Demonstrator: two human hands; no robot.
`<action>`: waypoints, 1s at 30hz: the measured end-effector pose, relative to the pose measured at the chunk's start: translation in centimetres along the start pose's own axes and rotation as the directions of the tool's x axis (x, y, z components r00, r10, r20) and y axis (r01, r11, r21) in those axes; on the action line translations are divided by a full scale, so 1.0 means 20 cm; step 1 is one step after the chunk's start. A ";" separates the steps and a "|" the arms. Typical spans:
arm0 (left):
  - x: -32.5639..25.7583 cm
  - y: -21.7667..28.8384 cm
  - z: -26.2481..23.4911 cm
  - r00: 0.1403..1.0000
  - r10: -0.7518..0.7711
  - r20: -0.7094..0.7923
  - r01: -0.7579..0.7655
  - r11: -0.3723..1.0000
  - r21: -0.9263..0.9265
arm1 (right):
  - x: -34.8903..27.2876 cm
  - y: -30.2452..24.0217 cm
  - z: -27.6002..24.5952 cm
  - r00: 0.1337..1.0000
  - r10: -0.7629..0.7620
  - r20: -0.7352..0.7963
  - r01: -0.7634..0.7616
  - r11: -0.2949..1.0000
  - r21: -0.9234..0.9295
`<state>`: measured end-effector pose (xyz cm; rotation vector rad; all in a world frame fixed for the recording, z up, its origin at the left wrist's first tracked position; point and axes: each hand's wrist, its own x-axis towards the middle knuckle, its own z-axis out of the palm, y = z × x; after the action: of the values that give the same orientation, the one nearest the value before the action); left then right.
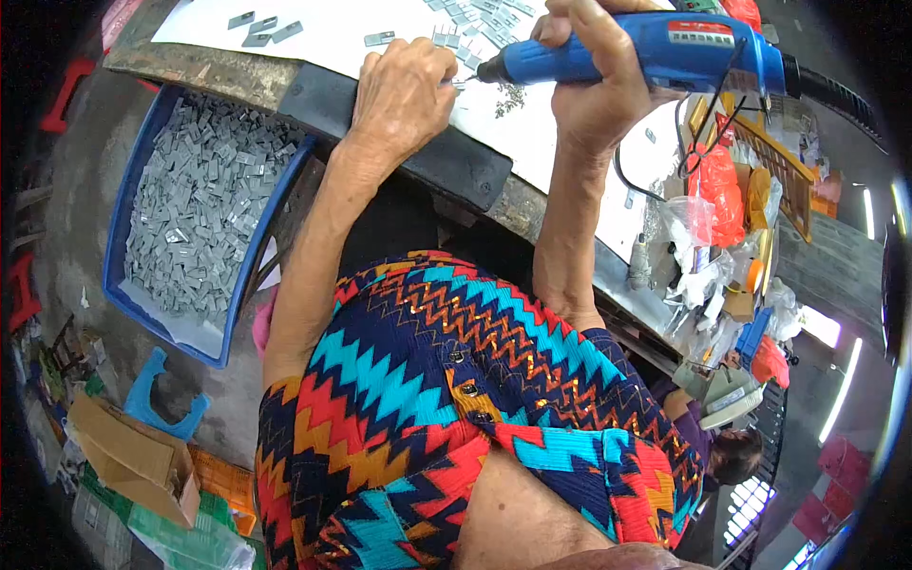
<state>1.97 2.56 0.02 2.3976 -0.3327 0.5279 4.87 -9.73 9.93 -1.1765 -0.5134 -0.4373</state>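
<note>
My right hand [603, 85] is wrapped around a blue electric screwdriver [689, 57], held nearly level with its dark tip pointing left. That tip reaches the fingertips of my left hand [404, 95], which is closed at the table's near edge, over a dark bar [446, 171]. Whatever my left fingers pinch is hidden behind them. Flat grey plastic pieces [486, 21] lie scattered on the white work surface [323, 21] beyond my hands. Just right of the tip is a small heap of tiny dark screws [510, 98].
A blue tray [116, 242] filled with small grey pieces [195, 209] stands at the left. Below it are a blue plastic stool [157, 399] and a cardboard box [133, 456]. Red bags [722, 199] and clutter crowd the right side. Another person [733, 456] is at lower right.
</note>
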 end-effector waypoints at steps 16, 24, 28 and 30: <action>0.01 0.01 0.02 0.999 -0.003 -0.036 0.003 1.000 -0.001 | 0.00 0.05 0.02 0.997 -0.007 0.078 0.011 0.999 -0.045; 0.00 0.01 0.02 0.999 -0.005 -0.033 0.005 1.000 0.005 | 0.00 0.06 0.01 0.996 -0.007 0.085 0.013 0.997 -0.072; 0.00 0.00 0.03 0.999 0.002 -0.043 -0.002 1.000 -0.011 | 0.00 0.06 0.02 0.994 -0.028 0.108 0.030 0.999 -0.021; 0.00 0.00 0.03 0.999 0.004 -0.045 -0.005 1.000 -0.018 | -0.01 0.06 0.02 0.997 0.009 0.078 -0.005 0.999 -0.045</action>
<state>2.12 2.18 -0.38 2.3645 -0.3219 0.5776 5.34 -8.85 9.00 -1.2418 -0.5695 -0.3997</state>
